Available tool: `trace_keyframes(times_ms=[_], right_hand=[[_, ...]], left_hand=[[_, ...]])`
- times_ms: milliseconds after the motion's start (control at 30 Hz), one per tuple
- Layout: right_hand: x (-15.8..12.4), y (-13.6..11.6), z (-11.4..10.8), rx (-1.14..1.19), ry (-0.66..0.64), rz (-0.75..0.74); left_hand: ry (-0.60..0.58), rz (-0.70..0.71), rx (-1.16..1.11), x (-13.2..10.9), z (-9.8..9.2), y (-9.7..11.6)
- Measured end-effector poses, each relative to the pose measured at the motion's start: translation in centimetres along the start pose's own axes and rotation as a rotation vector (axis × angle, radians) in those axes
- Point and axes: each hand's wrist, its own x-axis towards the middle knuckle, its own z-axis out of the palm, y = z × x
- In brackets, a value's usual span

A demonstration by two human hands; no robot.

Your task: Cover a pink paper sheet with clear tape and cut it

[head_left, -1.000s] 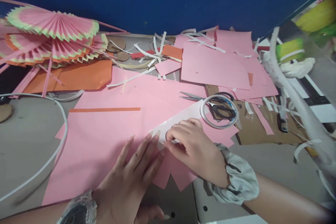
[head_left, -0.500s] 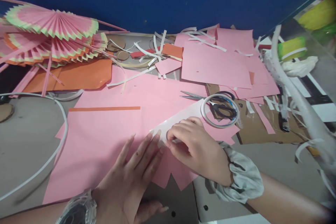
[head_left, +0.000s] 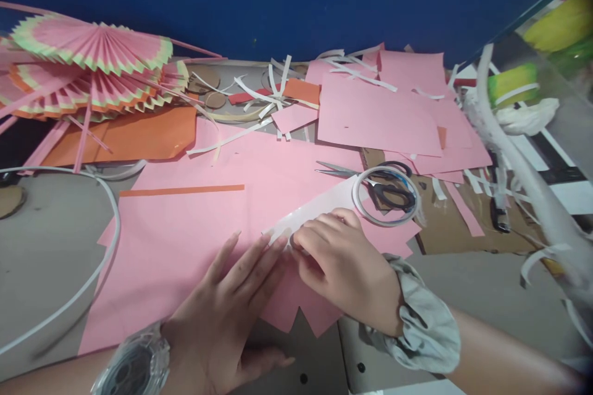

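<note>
My left hand [head_left: 231, 302] lies flat with its fingers spread over pink paper [head_left: 180, 241]. Its middle fingertips press on the near end of a glossy white tape strip [head_left: 310, 205]. The strip slants up to the right, to a tape roll [head_left: 354, 197] lying on its side. Right beside those fingertips, my right hand [head_left: 343, 253] is closed in a pinch at the strip's end; the exact grip is partly hidden by its fingers. Scissors [head_left: 340, 170] with black handles lie open under the roll. An orange paper band [head_left: 180, 190] runs along the pink paper's upper edge.
Pleated paper fans [head_left: 102, 46] and an orange sheet [head_left: 125, 136] are at the back left. A white hoop [head_left: 117, 222] curves at left. Pink sheets [head_left: 380, 114] and paper strips [head_left: 278, 95] lie along the back. Cardboard [head_left: 445, 234] and a white tube [head_left: 523, 166] are at right.
Both hands stay in nearly the same place at the tape strip's end. The right hand's fingertips have shifted very slightly left; the view has moved a little.
</note>
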Motion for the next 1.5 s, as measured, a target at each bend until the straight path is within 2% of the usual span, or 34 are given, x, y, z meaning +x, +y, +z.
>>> trace_keyframes(times_ms=[167,267,367,567,733,833,1200,1500], right_hand=[[-0.1,-0.2,-0.1,-0.096,0.038,-0.009],[-0.1,-0.3,-0.5,-0.155,0.018,-0.004],[-0.1,-0.3,-0.9,-0.207,-0.014,0.034],[0.0,0.6,-2.1,-0.251,0.031,0.104],[-0.2,2.0,-3.0,-0.033,-0.088,0.208],[-0.2,2.3,-2.8,0.029,-0.087,0.231],[0.0,2.5,-2.0,-0.020,-0.093,0.199],[-0.3,2.4,-1.6,-0.080,0.016,0.132]], left_hand=[[0.015,0.022,0.033,0.3,-0.2,0.0],[0.018,0.017,0.047,0.5,-0.3,0.0],[0.010,0.017,0.055,0.5,-0.3,0.1],[-0.013,0.015,0.061,0.4,-0.4,0.2],[-0.031,0.020,0.052,0.3,-0.5,0.2],[-0.031,0.011,0.052,0.2,-0.5,0.3],[-0.049,-0.005,0.029,0.1,-0.5,0.2],[-0.041,-0.001,0.033,0.2,-0.5,0.0]])
